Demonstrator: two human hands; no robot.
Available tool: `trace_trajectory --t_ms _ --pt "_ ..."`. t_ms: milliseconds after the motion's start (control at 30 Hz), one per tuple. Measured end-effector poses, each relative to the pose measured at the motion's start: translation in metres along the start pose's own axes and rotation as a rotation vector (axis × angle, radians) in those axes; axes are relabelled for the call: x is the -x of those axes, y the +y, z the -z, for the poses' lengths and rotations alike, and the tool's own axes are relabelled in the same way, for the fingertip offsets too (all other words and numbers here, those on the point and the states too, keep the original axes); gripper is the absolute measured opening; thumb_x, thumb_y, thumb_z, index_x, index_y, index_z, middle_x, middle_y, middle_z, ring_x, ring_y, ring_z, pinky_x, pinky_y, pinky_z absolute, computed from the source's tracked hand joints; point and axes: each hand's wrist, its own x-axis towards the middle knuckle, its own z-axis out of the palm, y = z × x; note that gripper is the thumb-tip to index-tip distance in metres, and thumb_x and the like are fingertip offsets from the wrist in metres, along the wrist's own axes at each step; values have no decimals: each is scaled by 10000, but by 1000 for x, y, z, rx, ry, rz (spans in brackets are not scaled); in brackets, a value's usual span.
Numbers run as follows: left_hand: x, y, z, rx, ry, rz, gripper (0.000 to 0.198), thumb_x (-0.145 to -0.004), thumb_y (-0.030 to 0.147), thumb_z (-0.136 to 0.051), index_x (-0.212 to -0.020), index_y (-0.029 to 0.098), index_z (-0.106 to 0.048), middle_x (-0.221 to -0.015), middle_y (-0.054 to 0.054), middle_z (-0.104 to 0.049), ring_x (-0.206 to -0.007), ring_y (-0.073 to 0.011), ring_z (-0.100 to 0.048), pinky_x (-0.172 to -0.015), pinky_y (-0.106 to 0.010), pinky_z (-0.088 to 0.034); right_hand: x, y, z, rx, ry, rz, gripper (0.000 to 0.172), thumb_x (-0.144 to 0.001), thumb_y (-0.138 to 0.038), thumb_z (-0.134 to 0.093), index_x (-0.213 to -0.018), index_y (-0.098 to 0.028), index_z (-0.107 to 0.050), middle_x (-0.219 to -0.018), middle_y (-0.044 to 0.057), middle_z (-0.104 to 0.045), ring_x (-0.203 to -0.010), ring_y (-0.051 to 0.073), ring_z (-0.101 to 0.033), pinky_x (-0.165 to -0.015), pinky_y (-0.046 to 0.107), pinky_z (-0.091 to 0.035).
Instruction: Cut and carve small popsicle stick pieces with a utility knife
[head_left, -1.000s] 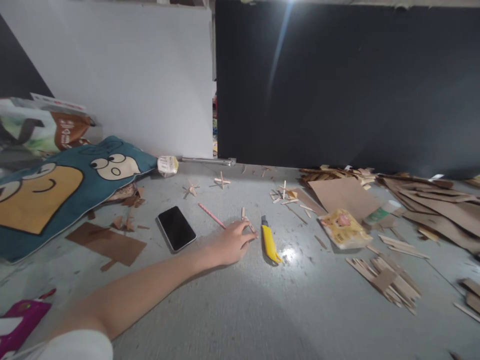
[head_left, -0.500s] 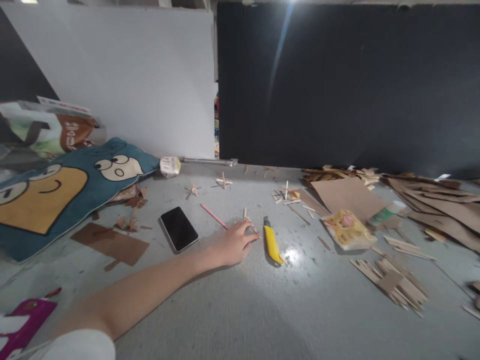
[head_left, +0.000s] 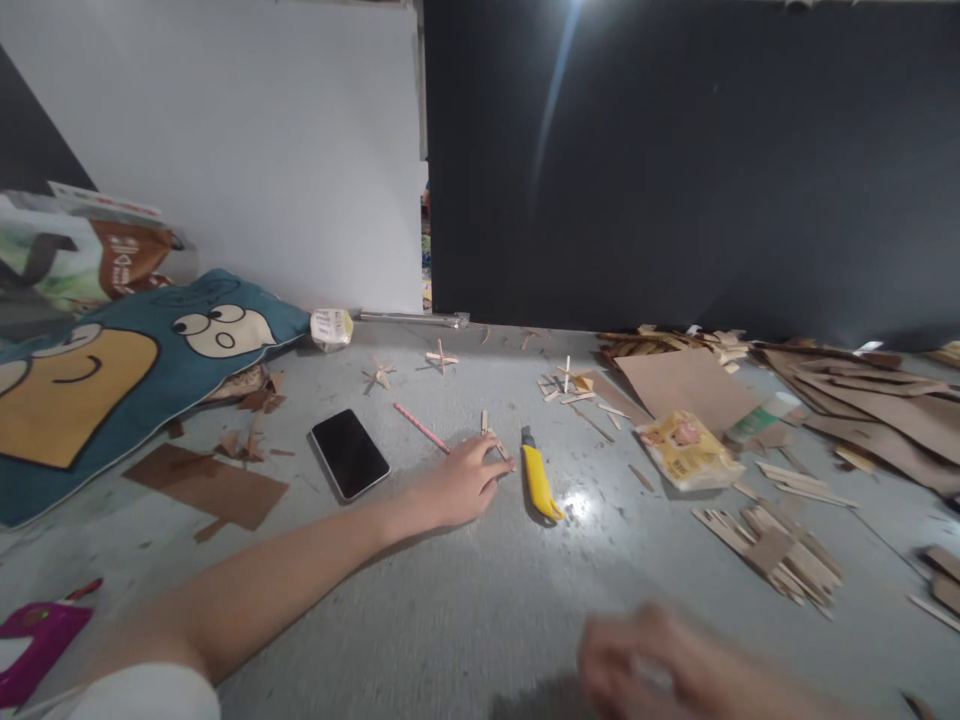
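Note:
My left hand [head_left: 466, 482] rests on the grey table. Its thumb and fingertips are closed about a short wooden stick piece [head_left: 503, 452], partly covered by the fingers. Just beyond lies another short wooden stick [head_left: 484, 422]. A yellow utility knife [head_left: 538, 483] is right of this hand, and a pink patterned pencil-like stick [head_left: 420, 427] lies to its left. My right hand [head_left: 637, 655] is at the bottom edge, above the table. It looks curled but is smeared by motion, so whether it holds anything cannot be made out.
Left of the forearm lie a black-screened phone [head_left: 349, 454], brown cardboard [head_left: 217, 485] and a blue cushion [head_left: 150, 390]. Small stick assemblies [head_left: 442, 357] stand farther back. On the right are a yellow tissue pack [head_left: 688, 450], a glue stick [head_left: 761, 418] and bundled wooden sticks [head_left: 772, 550].
My right hand has come into view at the bottom right. My left hand stays at the short stick piece, while the whole view has shifted slightly.

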Motion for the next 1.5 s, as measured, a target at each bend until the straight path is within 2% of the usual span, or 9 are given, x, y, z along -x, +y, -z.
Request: trace_trajectory --t_ms 167,300,433,633,800,933,1200,1367,1500 --pt "1 1 -1 -16 -8 -5 387 -977 112 -506 -1295 195 -712 -1424 -168 -559 -1405 -318 -512 -1147 -536 -486 -122 -27 79 293 495 63 312 -1063 -463 -460 -1105 -242 -677 -659 20 -645 -589 190 -604 -560 279 -382" --pt "3 -1 -4 8 20 -5 382 -964 107 -532 -1281 209 -718 -1421 -165 -570 -1409 -325 -511 -1151 -558 -481 -166 -12 84 437 533 -94 527 -986 -441 -582 -1447 -188 -538 -679 34 -670 -664 252 -678 -554 266 -350" --pt "5 0 -3 1 11 -2 421 -975 115 -533 -1352 222 -686 -1463 -165 -551 -1455 -331 -473 -1168 -555 -468 -166 10 82 291 468 73 536 -946 -275 -538 -1479 -238 -573 -765 22 -718 -644 193 -651 -584 254 -401" --pt "7 0 -2 -28 6 20 438 -977 92 -525 -1369 223 -674 -1484 -173 -532 -1441 -330 -496 -1156 -550 -482 -170 32 89 -28 707 201 487 -1027 -420 -430 -1337 -171 -712 -665 -14 -614 -492 130 -457 -490 235 -391" --pt "7 0 -2 8 31 20 477 -962 74 -532 -1377 265 -669 -1482 -145 -553 -1449 -309 -495 -1169 -549 -475 -172 32 89 -48 765 274 471 -1046 -407 -419 -1360 -181 -688 -808 33 -671 -688 160 -615 -683 255 -515" --pt "7 0 -2 -3 38 15 500 -951 56 -524 -1392 247 -661 -1463 -162 -567 -1418 -311 -528 -1140 -542 -508 -173 35 88 -117 737 210 376 -1063 -407 -387 -1161 -214 -694 -798 32 -691 -635 162 -618 -626 253 -509" --pt "8 -3 -3 12 60 14 520 -924 39 -550 -1380 260 -667 -1484 -151 -566 -1408 -310 -540 -1152 -536 -501 -175 38 85 18 685 267 380 -916 -162 -432 -1232 -242 -626 -1014 69 -744 -772 184 -687 -708 283 -547" --pt "7 -1 -3 -27 20 21 463 -954 73 -538 -1371 219 -676 -1486 -188 -552 -1412 -340 -530 -1140 -573 -499 -172 33 81 107 785 317 117 -959 -354 -579 -977 -251 -631 -896 65 -709 -767 214 -689 -712 308 -558" --pt "7 -1 -1 -4 17 23 451 -973 100 -538 -1371 257 -678 -1488 -152 -557 -1429 -321 -511 -1154 -557 -487 -166 29 82 82 852 232 270 -1025 -464 -491 -977 -256 -655 -784 47 -724 -656 197 -685 -649 292 -550"
